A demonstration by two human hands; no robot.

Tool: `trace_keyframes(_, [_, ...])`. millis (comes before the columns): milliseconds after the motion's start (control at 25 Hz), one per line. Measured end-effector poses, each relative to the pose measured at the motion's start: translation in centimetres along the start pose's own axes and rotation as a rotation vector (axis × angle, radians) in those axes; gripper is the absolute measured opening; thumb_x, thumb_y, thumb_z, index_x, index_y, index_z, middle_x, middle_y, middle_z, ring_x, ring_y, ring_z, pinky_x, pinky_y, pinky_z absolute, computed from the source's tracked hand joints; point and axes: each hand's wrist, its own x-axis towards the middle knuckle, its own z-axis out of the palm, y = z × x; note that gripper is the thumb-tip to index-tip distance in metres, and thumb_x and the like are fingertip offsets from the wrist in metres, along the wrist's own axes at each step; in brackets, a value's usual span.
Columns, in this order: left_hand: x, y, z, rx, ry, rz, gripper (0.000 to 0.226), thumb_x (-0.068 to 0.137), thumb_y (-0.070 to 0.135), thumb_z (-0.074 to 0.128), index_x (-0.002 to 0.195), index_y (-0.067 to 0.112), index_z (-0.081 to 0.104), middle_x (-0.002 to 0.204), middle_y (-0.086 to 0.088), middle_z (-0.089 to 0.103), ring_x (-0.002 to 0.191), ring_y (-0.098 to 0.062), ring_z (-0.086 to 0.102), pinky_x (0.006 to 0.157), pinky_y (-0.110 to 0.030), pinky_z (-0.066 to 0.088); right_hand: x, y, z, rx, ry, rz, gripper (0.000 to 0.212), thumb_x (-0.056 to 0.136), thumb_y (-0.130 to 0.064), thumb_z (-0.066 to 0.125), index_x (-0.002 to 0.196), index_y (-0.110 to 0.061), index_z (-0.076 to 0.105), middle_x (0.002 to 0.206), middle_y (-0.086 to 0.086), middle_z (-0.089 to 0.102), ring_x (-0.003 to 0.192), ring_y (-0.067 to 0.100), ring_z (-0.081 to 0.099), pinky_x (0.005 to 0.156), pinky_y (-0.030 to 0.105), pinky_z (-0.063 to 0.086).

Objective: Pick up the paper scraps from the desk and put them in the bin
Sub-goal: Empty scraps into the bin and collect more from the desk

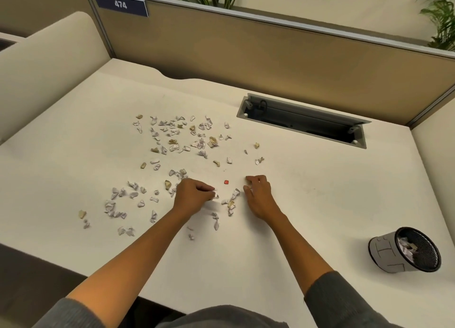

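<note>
From the head view, I have both hands low over the near centre of the tabletop (307, 179), working the scraps closest to my body first, which I judge keeps reach short. My left hand (190, 194) has its grip pressed together on a small white scrap (216, 195) at its fingertips, pinched just above the surface. My right hand (258, 194) rests knuckles-up with fingers curled down toward the surface; I cannot tell whether its grip encloses a scrap, because the palm side is hidden. Between the two hands lie a short chain of crumpled white and tan scraps (231, 202) and a single small red piece (226, 182), both within reach of either hand. The bulk of the paper scraps (177, 138) is spread further out toward the partition, with a second loose group (118, 204) to my left. The bin (406, 250), a dark mesh cup with a grey sleeve, stands at the near right edge of the tabletop, well apart from the scraps, and already holds some paper. I judge each load requires a long sweep to the right. An open cable trough (302, 120) sits beyond the right hand; small pieces pushed that way could drop in. Nothing stands between the hands and the bin.
</note>
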Motion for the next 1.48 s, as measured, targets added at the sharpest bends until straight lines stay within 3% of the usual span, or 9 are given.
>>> trace_keyframes(160, [0.3,-0.3,-1.3,-0.187,0.029,-0.052,0.018,0.070,0.002,0.080,0.073,0.019,0.077,0.080,-0.005,0.077,0.074,-0.016,0.075,0.078,-0.026,0.058,-1.7,-1.3,2.1,0.044,-0.148,-0.152,0.038,0.099,-0.035,0.053,0.129,-0.012,0.056,0.128,0.004,0.044,0.116,0.020,0.051,0.102,0.034,0.043])
trace_keyframes(320, [0.6,-0.5,-1.9,-0.219,0.066,-0.080,0.019,0.069,-0.001,0.080,0.073,0.017,0.077,0.080,-0.004,0.077,0.078,-0.019,0.074,0.081,-0.030,0.059,-3.9,-2.9,4.0,0.004,-0.236,-0.219,0.060,0.078,-0.056,0.073,0.124,-0.022,0.054,0.121,-0.004,0.042,0.105,0.013,0.050,0.089,0.028,0.048])
trace_keyframes(560, [0.0,-0.7,-1.1,-0.252,0.038,-0.116,0.016,0.070,0.000,0.080,0.075,0.015,0.078,0.080,-0.005,0.077,0.078,-0.018,0.074,0.081,-0.029,0.059,-4.8,-3.3,5.5,-0.074,-0.204,-0.397,0.023,0.093,-0.026,0.065,0.111,-0.013,0.061,0.117,0.005,0.048,0.101,0.021,0.053,0.087,0.029,0.047])
trace_keyframes(800, [-1.0,-0.7,-0.2,-0.242,0.018,-0.130,0.014,0.071,-0.001,0.079,0.077,0.013,0.078,0.080,-0.006,0.077,0.079,-0.020,0.074,0.080,-0.028,0.058,-5.1,-2.5,4.7,-0.058,-0.120,-0.344,0.011,0.096,-0.017,0.055,0.100,-0.010,0.062,0.100,0.002,0.052,0.081,0.017,0.051,0.072,0.024,0.040])
trace_keyframes(1000, [-1.8,0.5,0.7,-0.295,-0.018,-0.113,0.015,0.070,-0.003,0.079,0.075,0.011,0.078,0.079,-0.008,0.077,0.080,-0.022,0.075,0.078,-0.026,0.059,-5.3,-1.3,2.2,0.658,-0.059,0.054,0.011,0.092,-0.020,0.065,0.086,-0.010,0.065,0.080,0.002,0.070,0.068,0.011,0.062,0.069,0.021,0.049])
trace_keyframes(1080, [-2.0,1.1,1.3,-0.292,-0.029,-0.100,0.014,0.070,-0.003,0.079,0.077,0.010,0.078,0.080,-0.010,0.077,0.079,-0.022,0.075,0.080,-0.029,0.059,-5.5,-1.1,1.5,0.959,-0.127,0.180,0.007,0.093,-0.012,0.062,0.087,-0.011,0.066,0.082,0.001,0.066,0.072,0.009,0.060,0.070,0.021,0.047])
trace_keyframes(1240, [-2.6,2.4,2.8,-0.269,-0.064,-0.073,0.012,0.070,-0.001,0.079,0.077,0.009,0.079,0.080,-0.009,0.077,0.078,-0.022,0.075,0.081,-0.030,0.060,-5.8,-1.6,0.7,1.618,-0.204,0.438,0.013,0.086,-0.009,0.054,0.073,-0.007,0.058,0.074,0.008,0.053,0.057,0.014,0.049,0.055,0.022,0.041])
trace_keyframes(1400, [-3.2,3.4,4.3,-0.225,-0.105,-0.046,0.011,0.068,0.001,0.079,0.076,0.009,0.079,0.081,-0.007,0.077,0.095,-0.011,0.070,0.086,-0.031,0.058,-5.6,-1.4,0.5,1.841,-0.167,0.513,0.032,0.095,-0.022,0.047,0.065,-0.011,0.049,0.066,0.005,0.051,0.055,0.015,0.044,0.054,0.023,0.037])
trace_keyframes(1480, [-3.4,3.7,4.8,-0.177,-0.115,-0.010,0.011,0.068,0.003,0.079,0.076,0.010,0.079,0.080,-0.004,0.077,0.098,0.005,0.063,0.081,-0.019,0.055,-5.3,-1.2,0.4,1.877,-0.120,0.543,0.032,0.098,-0.019,0.044,0.067,-0.011,0.046,0.062,0.002,0.046,0.050,0.013,0.042,0.052,0.023,0.038])
